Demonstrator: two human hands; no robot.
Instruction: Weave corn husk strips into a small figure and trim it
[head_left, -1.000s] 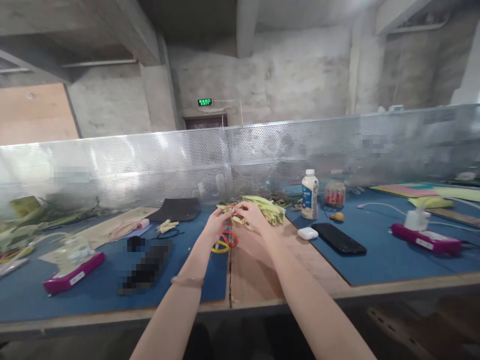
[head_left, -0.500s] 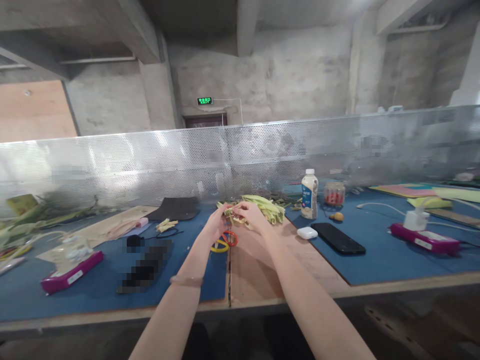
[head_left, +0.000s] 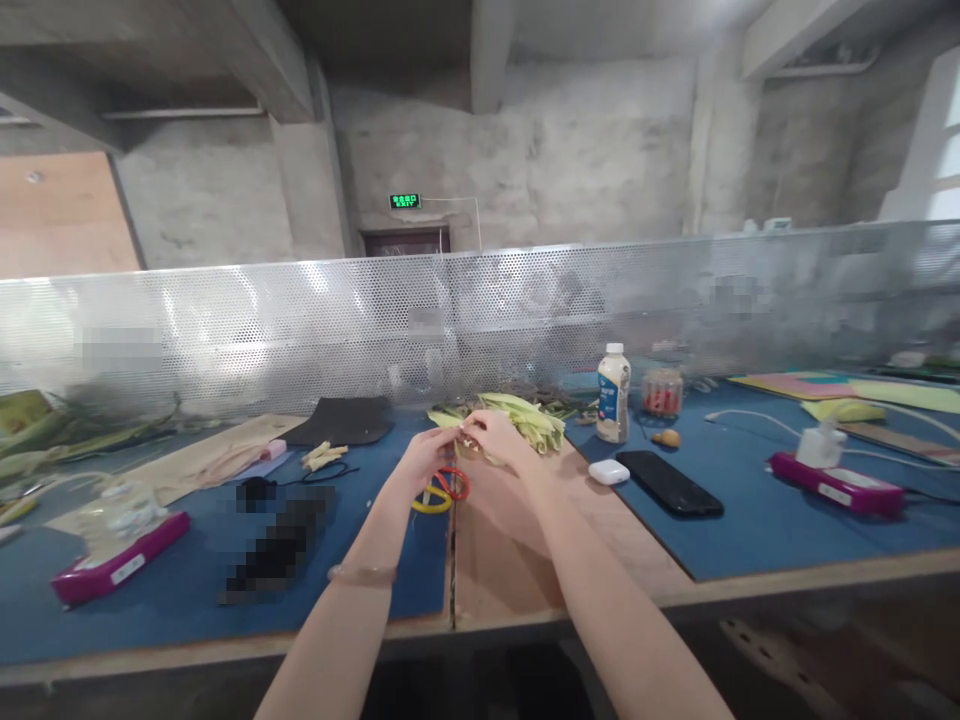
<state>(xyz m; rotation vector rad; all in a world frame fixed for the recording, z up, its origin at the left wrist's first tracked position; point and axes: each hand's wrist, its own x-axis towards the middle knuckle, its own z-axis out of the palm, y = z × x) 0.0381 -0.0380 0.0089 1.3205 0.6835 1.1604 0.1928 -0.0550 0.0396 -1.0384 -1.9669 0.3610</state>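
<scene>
My left hand (head_left: 427, 460) and my right hand (head_left: 496, 438) meet at the far middle of the table, fingertips pinched close together. What they pinch is small and mostly hidden by the fingers. Right behind and beside my right hand lies a bundle of pale green, leaf-like strips (head_left: 532, 422), which look like corn husks. Below my left hand, scissors show a yellow handle loop (head_left: 432, 500) and a red handle loop (head_left: 456, 484); their blades cannot be made out.
Right side: a milky drink bottle (head_left: 613, 395), a glass jar (head_left: 663, 393), a white earbud case (head_left: 608, 472), a black phone (head_left: 669, 483) and a purple power strip (head_left: 836, 485). Left: another purple power strip (head_left: 124, 560) and a black sheet (head_left: 341, 420). A perforated metal screen (head_left: 300, 320) stands behind.
Both hands stay together at the same spot, with the left hand's fingers now stretched further toward the right hand's fingertips. The whole view has shifted slightly.
</scene>
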